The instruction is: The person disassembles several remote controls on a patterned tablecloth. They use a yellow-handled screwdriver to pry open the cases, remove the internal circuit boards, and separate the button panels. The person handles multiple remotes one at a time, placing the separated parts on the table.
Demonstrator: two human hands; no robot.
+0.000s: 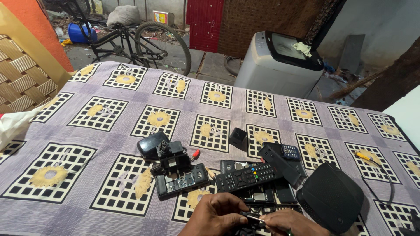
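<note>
Both my hands are at the bottom edge of the view, close together. My left hand (217,214) curls over a small dark device part that is mostly hidden beneath it. My right hand (291,222) pinches a thin metal screwdriver (253,216) whose tip points left toward the left hand's fingers. Just beyond the hands lies a black remote control (247,176) on top of several dark phone parts (262,196). A small keypad phone (289,151) rests further back.
A patterned purple cloth (109,109) covers the table. On it lie an opened black phone body (181,181), a black charger and casing (153,145), a small black cube (238,137), a black router-like box (330,196) and a yellow-tipped cable (367,157). A bicycle (144,41) and washing machine (280,63) stand behind.
</note>
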